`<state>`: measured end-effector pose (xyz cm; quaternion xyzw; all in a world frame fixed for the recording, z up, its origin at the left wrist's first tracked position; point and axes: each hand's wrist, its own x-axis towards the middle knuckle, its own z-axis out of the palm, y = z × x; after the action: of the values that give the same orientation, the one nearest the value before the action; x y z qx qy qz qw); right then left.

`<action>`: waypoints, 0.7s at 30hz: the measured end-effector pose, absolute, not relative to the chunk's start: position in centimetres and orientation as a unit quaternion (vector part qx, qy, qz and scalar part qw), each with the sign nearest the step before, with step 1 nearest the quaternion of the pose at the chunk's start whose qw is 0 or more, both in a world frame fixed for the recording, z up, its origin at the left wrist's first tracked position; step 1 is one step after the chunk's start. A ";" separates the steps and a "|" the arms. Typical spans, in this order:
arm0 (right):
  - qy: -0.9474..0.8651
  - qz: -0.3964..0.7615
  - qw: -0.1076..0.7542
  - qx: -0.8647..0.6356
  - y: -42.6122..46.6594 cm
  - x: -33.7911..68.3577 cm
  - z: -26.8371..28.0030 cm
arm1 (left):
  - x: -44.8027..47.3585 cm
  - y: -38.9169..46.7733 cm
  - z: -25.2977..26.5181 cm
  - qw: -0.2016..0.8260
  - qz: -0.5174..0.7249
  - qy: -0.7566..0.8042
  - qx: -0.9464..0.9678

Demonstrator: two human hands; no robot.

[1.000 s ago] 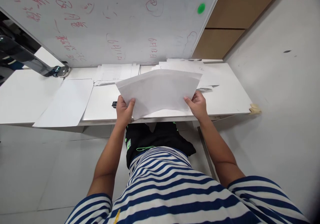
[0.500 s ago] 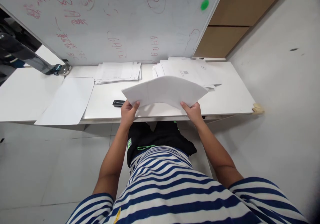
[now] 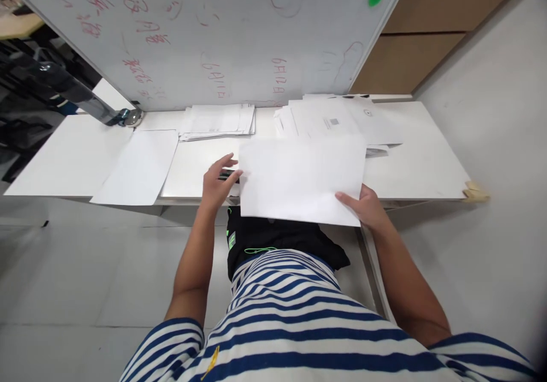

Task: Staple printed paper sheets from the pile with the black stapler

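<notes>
White paper (image 3: 299,183), flat and blank on top, is held near the desk's front edge. My right hand (image 3: 367,204) grips its lower right corner, thumb on top and fingers underneath. At the paper's left edge is my left hand (image 3: 220,181), with fingers apart and curved. Its fingertips are close to that edge; whether they touch it I cannot tell. A black object (image 3: 228,174), perhaps a stapler, lies on the desk behind my left hand, mostly hidden by the hand and paper.
A stack of papers (image 3: 220,120) and a looser pile (image 3: 342,114) lie along the whiteboard (image 3: 239,35). Another white sheet (image 3: 139,168) overhangs the desk's front edge at left. A dark cylinder (image 3: 81,94) leans by the whiteboard. Yellowish padding (image 3: 474,192) covers the desk's right corner.
The paper was bowed between both hands and now lies flatter and lower. My left hand has let go and opened; my right hand has moved to the lower right corner. The view has shifted slightly.
</notes>
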<state>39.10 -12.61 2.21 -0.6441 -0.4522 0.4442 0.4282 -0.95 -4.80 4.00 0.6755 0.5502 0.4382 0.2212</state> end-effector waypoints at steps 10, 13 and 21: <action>-0.296 0.569 0.434 -0.633 -15.9 39.2 -0.4 | -5.0 -2.5 -0.2 0.147 0.295 0.618 0.714; -0.280 0.590 0.434 -0.621 -15.7 38.3 -0.5 | -4.5 -2.7 -0.5 0.143 0.300 0.619 0.712; -0.296 0.618 0.406 -0.605 -15.0 37.2 -0.9 | -4.0 -3.4 -0.2 0.165 0.296 0.624 0.704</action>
<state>37.20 -14.96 -0.89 -0.6053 -0.2959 0.6176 0.4058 -4.04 -3.43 -0.18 0.7038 0.6244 0.2956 0.1655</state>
